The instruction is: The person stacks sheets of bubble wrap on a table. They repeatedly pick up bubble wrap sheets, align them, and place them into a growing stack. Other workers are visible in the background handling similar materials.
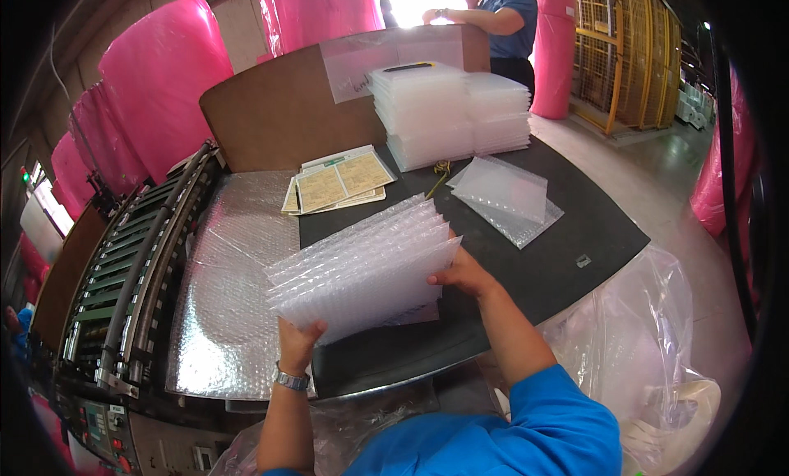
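Observation:
My left hand (297, 338) and my right hand (460, 272) hold a fanned stack of clear bubble-wrap bags (362, 266) just above the black table (567, 246). The left hand grips the stack's near left corner, and a wristwatch sits on that wrist. The right hand grips the stack's right edge. Two loose bubble-wrap bags (505, 195) lie flat on the table to the far right of the stack.
A tall pile of bubble-wrap bags (448, 114) stands at the back against a brown cardboard sheet (279, 114). Yellowish paper forms (337, 182) lie behind my stack. A machine with rollers (140, 270) and a bubble-wrap web (226, 287) is at left. Pink rolls (156, 73) stand behind. Another person (501, 20) stands far back. A clear plastic bag (633, 344) hangs at right.

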The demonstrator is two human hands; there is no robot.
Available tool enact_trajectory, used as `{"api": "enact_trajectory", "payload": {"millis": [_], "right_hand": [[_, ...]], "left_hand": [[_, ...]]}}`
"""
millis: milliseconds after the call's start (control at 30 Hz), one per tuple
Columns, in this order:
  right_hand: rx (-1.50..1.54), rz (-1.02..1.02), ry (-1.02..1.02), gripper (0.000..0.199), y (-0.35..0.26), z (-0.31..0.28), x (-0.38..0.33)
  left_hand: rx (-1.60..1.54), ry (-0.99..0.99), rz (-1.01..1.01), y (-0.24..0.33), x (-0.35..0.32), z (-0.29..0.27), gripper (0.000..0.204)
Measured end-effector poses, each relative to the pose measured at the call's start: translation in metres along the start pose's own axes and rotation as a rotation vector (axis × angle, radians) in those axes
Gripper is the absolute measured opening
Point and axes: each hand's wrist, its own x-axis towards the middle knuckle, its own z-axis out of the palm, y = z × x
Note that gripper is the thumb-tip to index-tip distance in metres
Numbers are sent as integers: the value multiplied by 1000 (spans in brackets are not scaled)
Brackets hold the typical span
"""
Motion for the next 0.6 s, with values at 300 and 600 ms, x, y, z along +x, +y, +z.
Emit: {"api": "enact_trajectory", "payload": {"millis": [300, 600], "right_hand": [[-65, 149, 47, 78, 9, 11, -19], [-1041, -218, -31, 51, -125, 62, -4]], "left_hand": [[92, 75, -147, -36, -38, -3, 69], [783, 198, 547, 57, -20, -8, 116]]}}
